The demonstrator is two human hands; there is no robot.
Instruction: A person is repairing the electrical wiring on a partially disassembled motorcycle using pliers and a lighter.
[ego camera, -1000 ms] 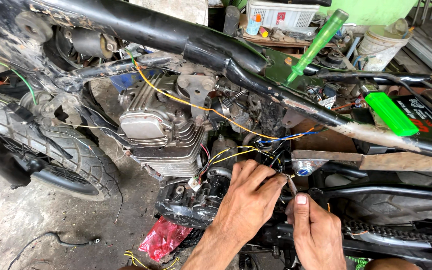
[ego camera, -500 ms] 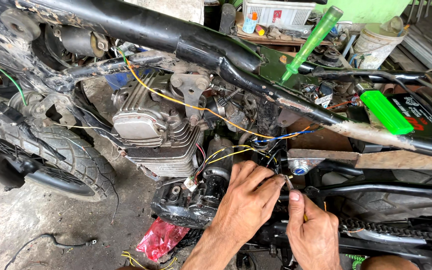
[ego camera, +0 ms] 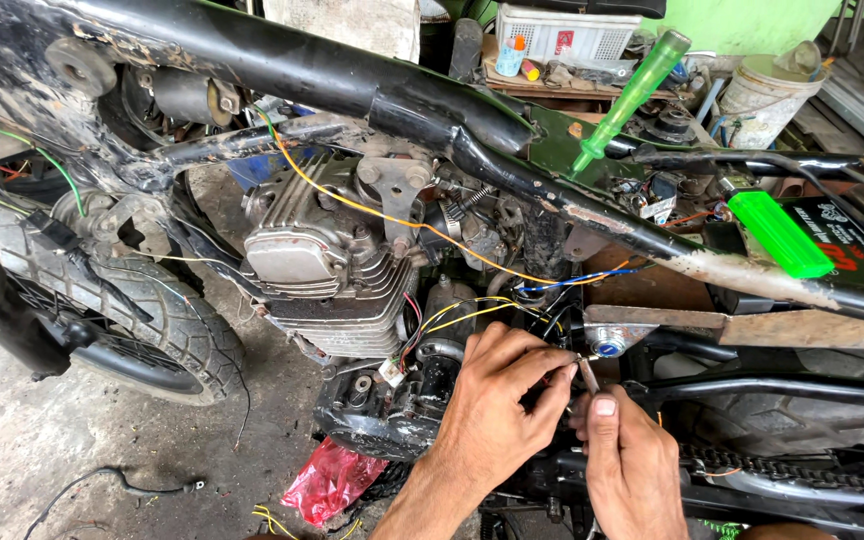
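Note:
I look down at a stripped motorcycle with a black frame tube (ego camera: 352,80) and a grey finned engine (ego camera: 322,270). My left hand (ego camera: 497,400) reaches in below the engine's right side, fingers pinched on thin wires next to a yellow wire bundle (ego camera: 462,315). My right hand (ego camera: 632,465) sits just right of it, gripping a small metal tool (ego camera: 588,375) whose tip points up at the same spot. The wire ends between my fingers are mostly hidden.
A knobby front tyre (ego camera: 102,300) lies at the left. Two green-handled screwdrivers (ego camera: 632,95) (ego camera: 777,232) rest on the frame near a black battery (ego camera: 857,245). A red plastic bag (ego camera: 327,480) and loose black cable (ego camera: 122,485) lie on the concrete floor. A white bucket (ego camera: 772,90) stands behind.
The view has shifted slightly. My right hand has risen a little and the tool tip now meets the wires at my left fingertips.

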